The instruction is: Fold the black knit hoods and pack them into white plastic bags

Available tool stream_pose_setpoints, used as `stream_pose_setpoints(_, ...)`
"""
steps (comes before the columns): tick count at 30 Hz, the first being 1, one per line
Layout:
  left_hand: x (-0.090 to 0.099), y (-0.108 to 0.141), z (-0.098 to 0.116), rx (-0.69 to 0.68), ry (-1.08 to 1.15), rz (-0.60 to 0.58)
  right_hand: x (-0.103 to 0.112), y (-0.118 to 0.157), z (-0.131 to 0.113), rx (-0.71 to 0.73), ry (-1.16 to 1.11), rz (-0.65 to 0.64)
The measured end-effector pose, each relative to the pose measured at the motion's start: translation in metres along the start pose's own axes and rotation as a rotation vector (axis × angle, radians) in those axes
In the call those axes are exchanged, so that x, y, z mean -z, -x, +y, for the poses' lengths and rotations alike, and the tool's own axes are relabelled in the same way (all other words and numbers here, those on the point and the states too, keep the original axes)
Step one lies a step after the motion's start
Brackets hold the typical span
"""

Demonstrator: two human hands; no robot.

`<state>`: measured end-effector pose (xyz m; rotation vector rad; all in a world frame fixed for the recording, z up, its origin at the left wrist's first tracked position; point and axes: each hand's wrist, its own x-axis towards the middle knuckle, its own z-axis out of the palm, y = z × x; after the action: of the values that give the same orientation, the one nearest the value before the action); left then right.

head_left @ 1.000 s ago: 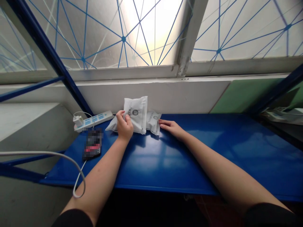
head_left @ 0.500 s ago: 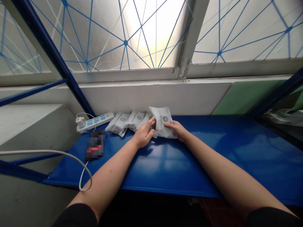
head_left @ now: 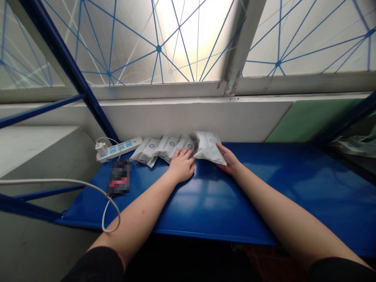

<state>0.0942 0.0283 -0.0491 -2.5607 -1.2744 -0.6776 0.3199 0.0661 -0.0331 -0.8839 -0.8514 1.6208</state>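
My right hand (head_left: 228, 158) grips a pale grey printed pouch (head_left: 209, 147) by its right side, with the thumb on its face and the other fingers beneath. The pouch is tilted and slightly blurred. To its left, my left hand (head_left: 181, 166) lies with fingers spread on the lower part of another such pouch (head_left: 186, 143). Beyond that one, a middle pouch (head_left: 167, 147) and a leftmost pouch (head_left: 147, 150) lean in a row, overlapping, at the back of the blue table (head_left: 211, 211).
A white power strip (head_left: 123, 148) with a plugged-in charger (head_left: 101, 149) sits left of the pouches. In front of it lies a dark, pixelated object (head_left: 119, 178). A white cable (head_left: 88, 182) loops over my left forearm. Blue frame posts (head_left: 94, 105) and the wall (head_left: 182, 121) bound the table.
My right hand has moved the held pouch slightly right, away from the row, and tilted it. My left hand has come off that pouch and settled on the one beside it.
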Motion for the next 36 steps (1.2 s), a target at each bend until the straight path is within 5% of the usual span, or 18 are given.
stream_pose_setpoints(9, -0.002, 0.0, -0.009, 0.07, 0.079, 0.027, 0.006, -0.003, 0.008, 0.089, 0.132, 0.056)
stream_pose_setpoints(14, 0.015, 0.003, -0.011, 0.062, 0.286, 0.267, -0.015, 0.013, 0.015, 0.311, 0.148, 0.213)
stream_pose_setpoints(18, 0.028, 0.006, -0.005, -0.145, 0.301, 0.298, -0.041, 0.033, 0.025, 0.283, 0.163, -0.017)
stream_pose_setpoints(22, 0.023, 0.004, -0.007, -0.116, 0.339, 0.293, -0.043, 0.039, 0.032, 0.243, 0.431, -0.135)
stream_pose_setpoints(26, 0.014, 0.005, -0.01, -0.055, 0.457, 0.281, -0.028, 0.037, 0.026, 0.706, 0.87, 0.053)
stream_pose_setpoints(29, 0.012, 0.005, -0.006, -0.021, 0.6, 0.294, -0.025, 0.042, 0.018, 1.073, 1.117, 0.013)
stream_pose_setpoints(36, 0.015, 0.001, 0.001, -0.217, 0.514, 0.304, -0.037, 0.054, 0.017, 1.328, 1.32, -0.227)
